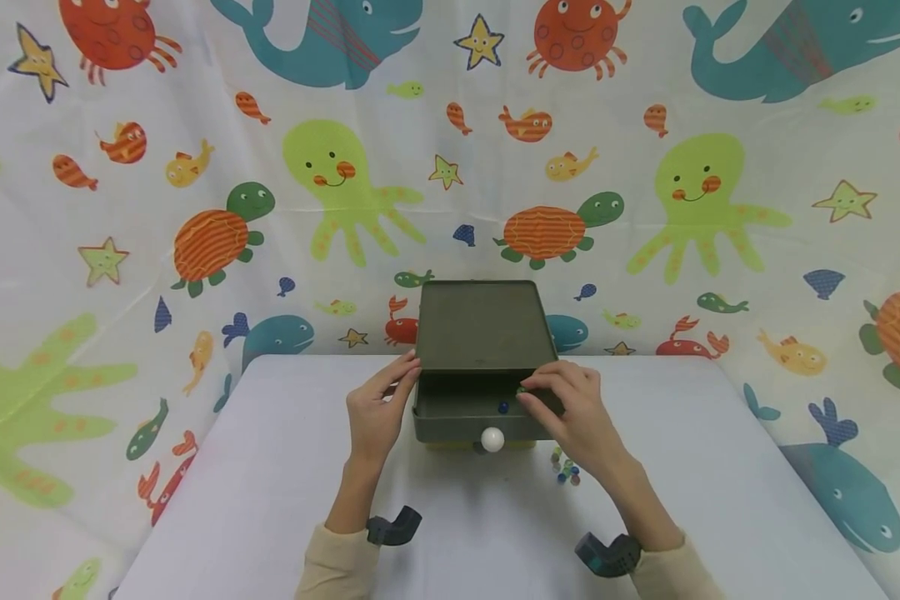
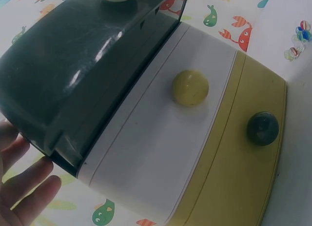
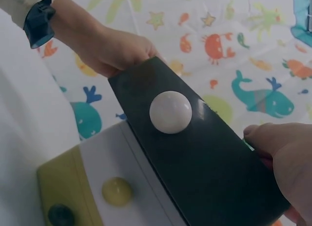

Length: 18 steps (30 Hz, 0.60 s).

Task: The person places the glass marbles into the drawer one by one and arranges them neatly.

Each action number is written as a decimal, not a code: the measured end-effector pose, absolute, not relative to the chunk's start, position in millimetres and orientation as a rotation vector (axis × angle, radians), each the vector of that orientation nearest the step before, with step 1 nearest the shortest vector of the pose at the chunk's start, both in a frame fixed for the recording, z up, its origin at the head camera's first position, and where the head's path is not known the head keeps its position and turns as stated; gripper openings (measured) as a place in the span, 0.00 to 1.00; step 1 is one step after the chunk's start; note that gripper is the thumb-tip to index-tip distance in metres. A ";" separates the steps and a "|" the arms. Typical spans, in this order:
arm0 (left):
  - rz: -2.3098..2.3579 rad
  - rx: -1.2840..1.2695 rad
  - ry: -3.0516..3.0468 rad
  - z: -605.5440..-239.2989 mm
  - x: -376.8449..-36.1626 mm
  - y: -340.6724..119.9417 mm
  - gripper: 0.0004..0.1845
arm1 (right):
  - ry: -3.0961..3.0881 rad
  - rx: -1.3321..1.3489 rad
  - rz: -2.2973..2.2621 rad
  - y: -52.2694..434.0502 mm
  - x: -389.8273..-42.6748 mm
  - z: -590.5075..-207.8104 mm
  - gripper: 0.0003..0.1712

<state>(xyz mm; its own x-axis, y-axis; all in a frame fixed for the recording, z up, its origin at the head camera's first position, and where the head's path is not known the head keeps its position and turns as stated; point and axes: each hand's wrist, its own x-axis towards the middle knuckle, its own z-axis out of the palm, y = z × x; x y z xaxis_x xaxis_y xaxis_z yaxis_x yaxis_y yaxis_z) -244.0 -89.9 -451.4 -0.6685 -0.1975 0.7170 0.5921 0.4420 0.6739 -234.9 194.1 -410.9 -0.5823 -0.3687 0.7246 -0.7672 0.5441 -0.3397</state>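
Observation:
A small chest of drawers (image 1: 487,325) has its dark green top drawer (image 1: 457,428) pulled out, with a white knob (image 1: 492,439) on the front. My left hand (image 1: 378,408) touches the left side of the chest with extended fingers (image 2: 34,187). Over the right part of the open drawer, my right hand (image 1: 570,408) pinches a small green marble (image 1: 521,390) between thumb and fingers. Most of that marble is hidden by the fingertips. A dark blue marble (image 1: 503,407) lies inside the drawer, just left of the right thumb.
Several coloured glass marbles (image 1: 566,473) lie on the white table (image 1: 285,483), right of the chest and below my right hand. Below the green drawer are a white drawer with a yellow knob (image 2: 190,88) and a yellow drawer with a dark knob (image 2: 263,128). A sea-animal curtain (image 1: 450,233) hangs behind.

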 end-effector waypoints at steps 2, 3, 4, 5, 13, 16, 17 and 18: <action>-1.303 -0.333 -1.925 -451.7 -244.4 -90.1 0.11 | -2.179 0.936 0.868 193.1 -236.1 -409.8 0.17; -1.304 -0.334 -1.924 -452.0 -244.7 -90.2 0.11 | -2.171 0.949 0.860 192.5 -236.9 -409.5 0.17; -1.304 -0.335 -1.923 -452.1 -244.7 -90.4 0.11 | -2.159 0.964 0.849 191.8 -237.6 -409.1 0.16; -1.304 -0.337 -1.920 -452.2 -244.5 -90.5 0.11 | -2.141 0.980 0.835 191.0 -238.5 -409.0 0.15; -1.310 -0.334 -1.914 -451.7 -243.5 -90.8 0.11 | -2.028 1.041 0.747 183.5 -244.3 -410.2 0.25; -1.307 -0.339 -1.905 -451.7 -244.0 -90.2 0.11 | -2.019 1.049 0.738 181.3 -244.4 -409.5 0.15; -1.307 -0.342 -1.901 -451.7 -244.4 -90.0 0.11 | -2.018 1.051 0.732 180.8 -244.4 -409.3 0.13; -1.307 -0.346 -1.897 -451.6 -244.7 -89.7 0.11 | -2.020 1.050 0.730 180.4 -244.2 -409.1 0.12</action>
